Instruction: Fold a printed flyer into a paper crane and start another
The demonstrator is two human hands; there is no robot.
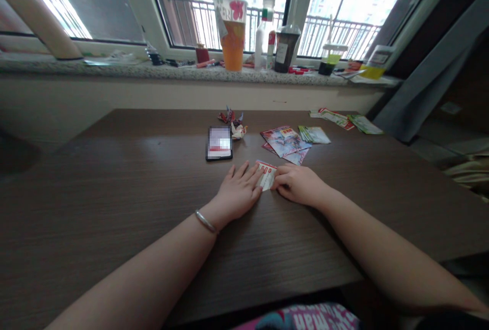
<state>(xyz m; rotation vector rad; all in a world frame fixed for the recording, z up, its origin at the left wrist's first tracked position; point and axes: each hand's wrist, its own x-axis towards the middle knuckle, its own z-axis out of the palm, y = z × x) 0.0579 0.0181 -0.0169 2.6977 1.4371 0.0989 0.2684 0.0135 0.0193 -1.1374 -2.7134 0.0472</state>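
A small piece of printed paper (267, 180) with red marks along its top lies on the brown table between my hands. My left hand (240, 190) is spread flat, its fingertips resting on the paper's left side. Curled fingers of my right hand (300, 184) pinch the paper's right edge. Just beyond are a phone (219, 144) with a lit, blurred screen and folded paper cranes (239, 131). Some printed paper sheets (284, 141) lie overlapping beyond my right hand, beside a stack of green-and-white papers (314, 135).
The brown table (114, 182) reaches to the wall below the window. More paper strips (336, 118) lie at its far right. On the stone windowsill (153, 69) stand a tall cup of orange drink (234, 39), a dark drink cup (286, 50), bottles and small clutter. A grey curtain (431, 75) hangs right.
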